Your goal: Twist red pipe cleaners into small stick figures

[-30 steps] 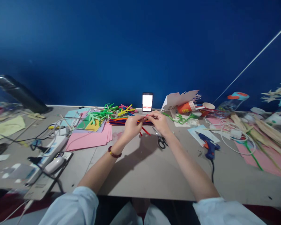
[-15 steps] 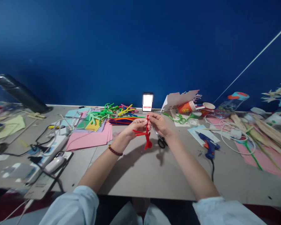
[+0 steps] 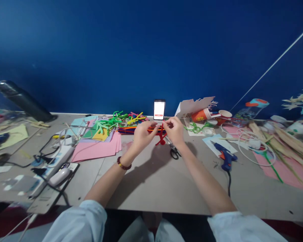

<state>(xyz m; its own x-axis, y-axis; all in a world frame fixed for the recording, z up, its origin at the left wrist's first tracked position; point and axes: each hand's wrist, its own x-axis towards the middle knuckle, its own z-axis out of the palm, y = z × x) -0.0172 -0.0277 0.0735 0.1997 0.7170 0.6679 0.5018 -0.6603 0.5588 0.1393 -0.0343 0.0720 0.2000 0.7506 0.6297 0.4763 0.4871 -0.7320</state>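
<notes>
Between my hands a red pipe-cleaner piece [image 3: 162, 142] hangs above the table, a thin stem on top with short arms and a rounded coil at its lower end. My right hand [image 3: 174, 131] pinches the stem near its top between thumb and fingers. Just left of the stem is my left hand [image 3: 143, 136], its thumb and fingertips slightly apart with no red between them. Black-handled scissors [image 3: 174, 153] lie on the table below my right hand, their blades partly hidden by it. Behind my hands lies a bundle of coloured pipe cleaners [image 3: 126, 130], partly covered.
A lit phone [image 3: 159, 110] stands against the blue wall. Pink paper sheets [image 3: 96, 148] and a heap of green pipe cleaners [image 3: 109, 122] lie left. A power strip [image 3: 53, 168] sits nearer me. On the right are a blue glue gun [image 3: 225, 156] and orange paper cups [image 3: 202, 115].
The red piece has risen and moved slightly away from me, its coil now higher. My left hand has come off the stem and turned its back up; my right hand still pinches it.
</notes>
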